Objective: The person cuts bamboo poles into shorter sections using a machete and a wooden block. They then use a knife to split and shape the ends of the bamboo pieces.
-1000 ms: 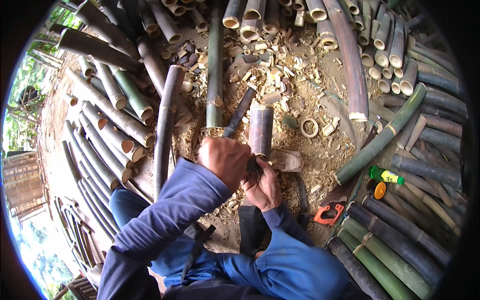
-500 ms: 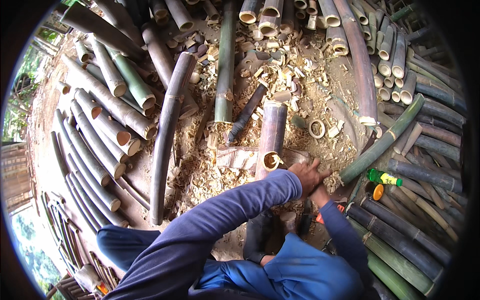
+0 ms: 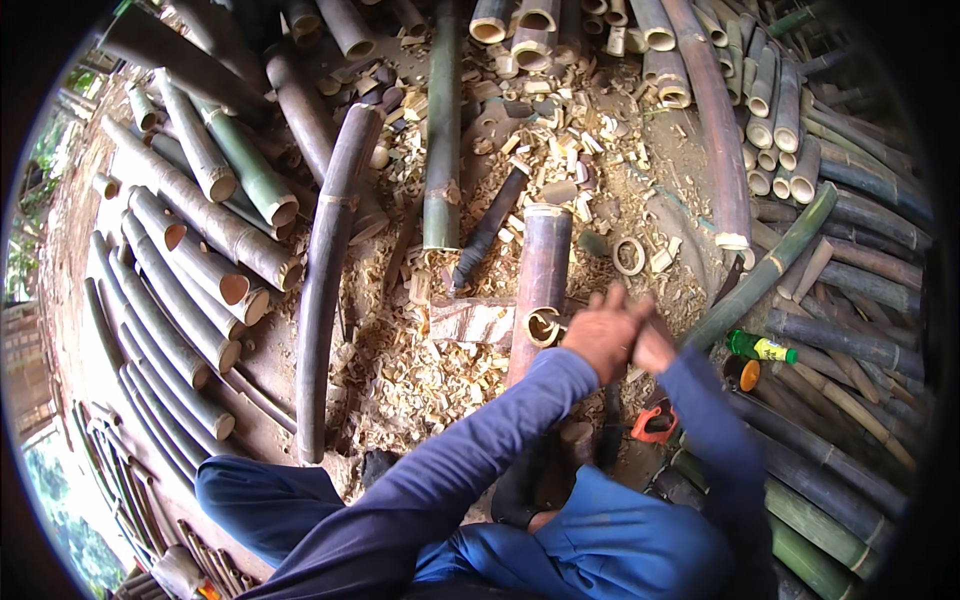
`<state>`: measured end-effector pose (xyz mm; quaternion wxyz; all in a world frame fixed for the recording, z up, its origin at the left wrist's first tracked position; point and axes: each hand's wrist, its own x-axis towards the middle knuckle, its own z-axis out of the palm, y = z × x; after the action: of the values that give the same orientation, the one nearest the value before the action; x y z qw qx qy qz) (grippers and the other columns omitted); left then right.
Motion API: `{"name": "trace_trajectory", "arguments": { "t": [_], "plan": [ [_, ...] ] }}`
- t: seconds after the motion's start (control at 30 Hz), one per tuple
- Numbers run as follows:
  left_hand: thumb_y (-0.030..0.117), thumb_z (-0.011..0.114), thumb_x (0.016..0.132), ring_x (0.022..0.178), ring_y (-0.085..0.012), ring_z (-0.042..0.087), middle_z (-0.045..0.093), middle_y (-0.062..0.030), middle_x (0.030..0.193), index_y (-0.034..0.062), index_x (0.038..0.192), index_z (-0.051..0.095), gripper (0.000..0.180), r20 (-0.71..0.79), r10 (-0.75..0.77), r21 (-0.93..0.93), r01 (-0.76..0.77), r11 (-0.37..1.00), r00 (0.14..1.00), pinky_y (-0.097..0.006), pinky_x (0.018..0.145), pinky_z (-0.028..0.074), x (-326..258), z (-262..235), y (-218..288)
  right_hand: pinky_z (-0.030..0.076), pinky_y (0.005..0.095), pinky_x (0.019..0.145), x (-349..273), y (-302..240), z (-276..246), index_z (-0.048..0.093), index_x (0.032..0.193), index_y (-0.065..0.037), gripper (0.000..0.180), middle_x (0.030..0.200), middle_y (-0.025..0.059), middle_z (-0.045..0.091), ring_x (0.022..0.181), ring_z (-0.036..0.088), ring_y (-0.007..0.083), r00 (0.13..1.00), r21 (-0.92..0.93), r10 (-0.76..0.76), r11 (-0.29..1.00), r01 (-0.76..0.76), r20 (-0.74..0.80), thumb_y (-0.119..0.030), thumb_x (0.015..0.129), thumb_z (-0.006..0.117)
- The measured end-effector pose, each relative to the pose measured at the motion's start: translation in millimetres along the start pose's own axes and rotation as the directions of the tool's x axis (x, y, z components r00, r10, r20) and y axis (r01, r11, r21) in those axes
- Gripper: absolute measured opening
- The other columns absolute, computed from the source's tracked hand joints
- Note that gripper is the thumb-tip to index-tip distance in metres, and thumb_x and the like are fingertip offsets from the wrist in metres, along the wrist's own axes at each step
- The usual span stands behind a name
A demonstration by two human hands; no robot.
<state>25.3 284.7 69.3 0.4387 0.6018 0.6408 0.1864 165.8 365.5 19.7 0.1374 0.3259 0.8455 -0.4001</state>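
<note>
A short brown bamboo tube [image 3: 545, 255] rests across a split wood block [image 3: 465, 321], with a carved opening [image 3: 543, 326] in its near part. Just right of that opening, my left hand [image 3: 600, 338] is closed, and a thin pale piece shows between it and the hole. My right hand [image 3: 653, 342] presses up against the left one, its fingers curled and smeared by motion. Whatever the two hands grip is hidden behind the knuckles. Left of the tube lies a dark wrapped stick-like tool [image 3: 490, 230].
Pale shavings [image 3: 430, 385] cover the ground around the block. Bamboo poles lie at left [image 3: 335, 290] and in a stack at right [image 3: 845, 345]. Near my right forearm are an orange-red handle [image 3: 654, 424], a green bottle [image 3: 760, 347] and an orange round lid [image 3: 748, 376]. A cut ring [image 3: 629, 256] lies beyond my hands.
Both hands have risen slightly away from me, and my right forearm has swung outward to the right. More of the orange-red handle shows. The bamboo tube stays on the block.
</note>
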Motion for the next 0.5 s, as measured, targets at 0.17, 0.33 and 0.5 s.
{"name": "trace_trajectory", "arguments": {
  "t": [0.17, 0.33, 0.5],
  "plan": [
    [0.003, 0.081, 0.066, 0.120, -0.0458, 0.061, 0.048, -0.0245, 0.141, 0.0209, 0.145, 0.051, 0.086, 0.134, 0.187, -0.037, -0.183, 0.982, 0.973, -0.048, 0.107, 0.050, 11.6, 5.0, -0.4, 0.044, 0.0399, 0.112, -21.6, 23.1, 11.9, 0.050, 0.138, -0.006, 0.044, 0.140, 0.0166, 0.054, 0.132, 0.052, 0.0269, 0.971, 0.425, 0.215, 0.873, -0.240, 0.106, -0.034, 0.104, 0.054],
    [-0.011, 0.073, 0.060, 0.127, -0.0462, 0.056, 0.039, -0.0286, 0.149, 0.0141, 0.151, 0.047, 0.098, -0.550, -0.007, -0.384, -0.245, 0.890, 0.835, -0.044, 0.113, 0.046, -11.1, -5.5, -21.5, 0.053, 0.0435, 0.089, 46.7, -57.9, -62.3, 0.064, 0.110, -0.002, 0.038, 0.104, 0.0121, 0.067, 0.096, 0.065, 0.0257, 0.934, -0.712, -0.146, 0.613, 0.343, 0.325, -0.030, 0.085, 0.069],
    [-0.010, 0.073, 0.067, 0.139, -0.0489, 0.040, 0.036, -0.0294, 0.148, 0.0056, 0.158, 0.031, 0.101, -0.795, -0.185, -0.432, -0.324, 0.842, 0.578, -0.048, 0.118, 0.039, -15.0, 2.1, -15.6, 0.049, 0.0404, 0.089, 73.7, -100.4, -64.7, 0.064, 0.104, -0.014, 0.033, 0.099, 0.0062, 0.066, 0.092, 0.065, 0.0263, 0.859, -0.768, -0.392, 0.418, 0.486, 0.330, -0.027, 0.075, 0.071]
  ]
}}
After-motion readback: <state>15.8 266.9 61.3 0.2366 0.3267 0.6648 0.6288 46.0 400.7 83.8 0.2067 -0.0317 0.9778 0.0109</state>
